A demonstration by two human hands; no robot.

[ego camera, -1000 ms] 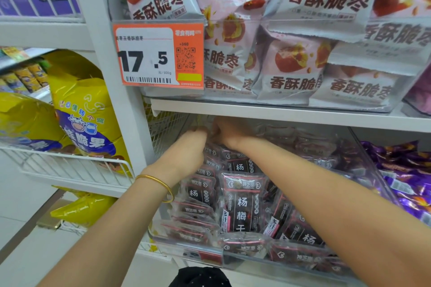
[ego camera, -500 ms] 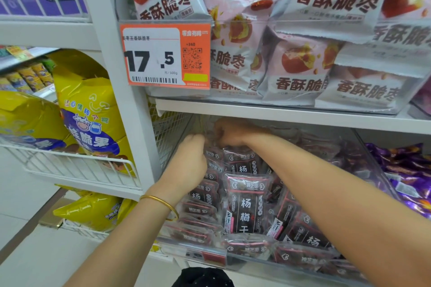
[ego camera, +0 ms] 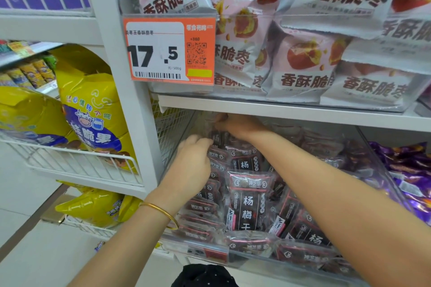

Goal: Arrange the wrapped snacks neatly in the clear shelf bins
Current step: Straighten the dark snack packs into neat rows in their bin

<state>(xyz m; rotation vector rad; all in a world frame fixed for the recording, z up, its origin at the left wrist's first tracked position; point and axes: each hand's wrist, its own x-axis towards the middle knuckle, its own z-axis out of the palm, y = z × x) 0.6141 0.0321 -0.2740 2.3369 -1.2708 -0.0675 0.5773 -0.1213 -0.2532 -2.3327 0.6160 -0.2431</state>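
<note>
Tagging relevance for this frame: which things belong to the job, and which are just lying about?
Job: left hand, right hand, dark wrapped snacks, clear bin.
Lying about: pink jujube bags, orange price tag, yellow bags, purple-wrapped sweets.

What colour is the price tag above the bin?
The price tag is orange with a white panel; head view.

Dark maroon snack packets (ego camera: 247, 198) with white characters fill the clear bin (ego camera: 268, 266) under the shelf board. Middle ones stand near upright, faces forward. Front-row ones lie flatter.
</note>
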